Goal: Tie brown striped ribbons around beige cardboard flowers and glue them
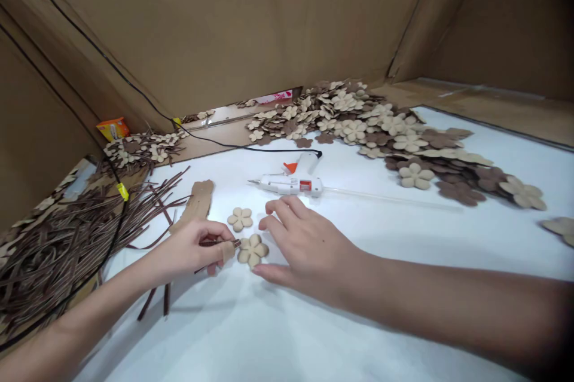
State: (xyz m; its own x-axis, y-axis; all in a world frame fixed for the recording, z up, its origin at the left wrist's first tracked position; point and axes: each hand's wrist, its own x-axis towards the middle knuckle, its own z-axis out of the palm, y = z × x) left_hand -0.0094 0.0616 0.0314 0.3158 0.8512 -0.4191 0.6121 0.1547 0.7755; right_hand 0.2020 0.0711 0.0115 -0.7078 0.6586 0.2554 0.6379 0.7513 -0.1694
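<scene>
Pinched in my left hand [208,248] are thin brown strips [167,299], whose ends poke out between thumb and fingers and hang below the wrist. Those tips reach the edge of a beige five-petal flower [253,251] on the white board. My right hand [301,244] hovers at that flower's right side, fingers apart and curved, holding nothing; whether the thumb touches a petal I cannot tell. A smaller beige flower [240,219] lies just behind. Beyond both hands, a white glue gun [287,183] rests on its side, nozzle to the left, with a clear glue stick [385,198] out its back.
Many brown strips [72,238] lie tangled at left, beside a torn cardboard piece [197,202]. Beige and brown flowers [354,128] are heaped at the back right. A black cord [215,141] crosses to the glue gun. An orange packet [113,129] stands at back left. Cardboard walls [201,29] enclose the board.
</scene>
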